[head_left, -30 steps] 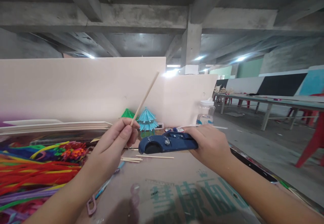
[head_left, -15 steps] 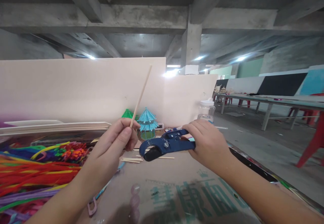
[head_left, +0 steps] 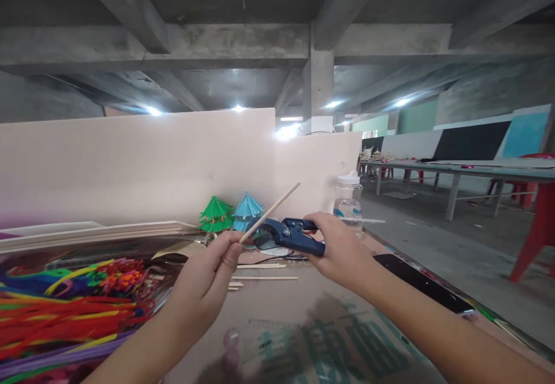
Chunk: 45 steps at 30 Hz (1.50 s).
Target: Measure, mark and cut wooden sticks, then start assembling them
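Observation:
A thin wooden stick (head_left: 277,206) slants up to the right from the pinched fingers of my left hand (head_left: 214,277). Wrapped round the handles of a dark blue pruner-like cutter (head_left: 289,235) is my right hand (head_left: 340,248). The cutter's jaws point left and lie close to the lower part of the stick; whether they touch it I cannot tell. Behind the hands stand a green tiered paper-roofed model (head_left: 215,213) and a light blue one (head_left: 247,207), the latter partly hidden by the stick and cutter. Several loose wooden sticks (head_left: 269,278) lie on the table below.
Bundles of coloured pipe cleaners (head_left: 73,303) fill the left side. A clear bottle with a white lid (head_left: 348,199) stands at the back right. A black phone-like slab (head_left: 422,283) lies by the right edge. A pale board (head_left: 130,170) rises behind the table.
The stick has tilted from steep to a lower rightward slant. My right hand has raised the cutter slightly, and its jaws now sit close to the stick. The camera view has shifted a little.

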### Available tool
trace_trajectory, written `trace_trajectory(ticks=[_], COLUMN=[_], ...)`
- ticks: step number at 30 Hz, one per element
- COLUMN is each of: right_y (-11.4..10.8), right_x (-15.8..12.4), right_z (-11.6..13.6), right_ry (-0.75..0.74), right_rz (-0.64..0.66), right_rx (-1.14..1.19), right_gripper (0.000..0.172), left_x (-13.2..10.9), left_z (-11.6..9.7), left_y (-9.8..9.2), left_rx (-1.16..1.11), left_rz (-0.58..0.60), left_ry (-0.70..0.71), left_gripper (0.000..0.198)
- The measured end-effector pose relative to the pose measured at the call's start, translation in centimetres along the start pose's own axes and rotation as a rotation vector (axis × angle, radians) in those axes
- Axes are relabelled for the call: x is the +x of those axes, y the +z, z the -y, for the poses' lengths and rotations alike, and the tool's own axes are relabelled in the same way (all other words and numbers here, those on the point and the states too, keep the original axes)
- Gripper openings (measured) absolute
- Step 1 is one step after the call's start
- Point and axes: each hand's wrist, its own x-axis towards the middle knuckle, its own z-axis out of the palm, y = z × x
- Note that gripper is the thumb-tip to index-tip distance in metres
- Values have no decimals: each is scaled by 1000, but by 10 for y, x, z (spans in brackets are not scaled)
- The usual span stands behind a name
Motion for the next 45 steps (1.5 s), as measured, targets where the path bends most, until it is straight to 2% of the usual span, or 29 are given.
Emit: trace_trajectory(ticks=[9, 15, 20, 34, 45], right_y=[3, 5, 8, 3, 0], right_x=[-4, -9, -10, -11, -9], right_z=[9, 16, 17, 20, 23], right_ry=[20, -15, 13, 15, 12], right_rz=[68, 54, 67, 38, 42], right_rx=[178, 243, 294, 279, 256], right_gripper=[34, 35, 37, 32, 27], left_x=[-1, -3, -3, -3, -3], left_z=[0, -2, -2, -2, -2], left_y=[6, 5, 4, 2, 2], left_rx=[134, 124, 83, 56, 44], left_rz=[3, 13, 35, 19, 28], left_ry=[118, 107, 84, 204, 183], left_gripper=[24, 24, 23, 20, 23])
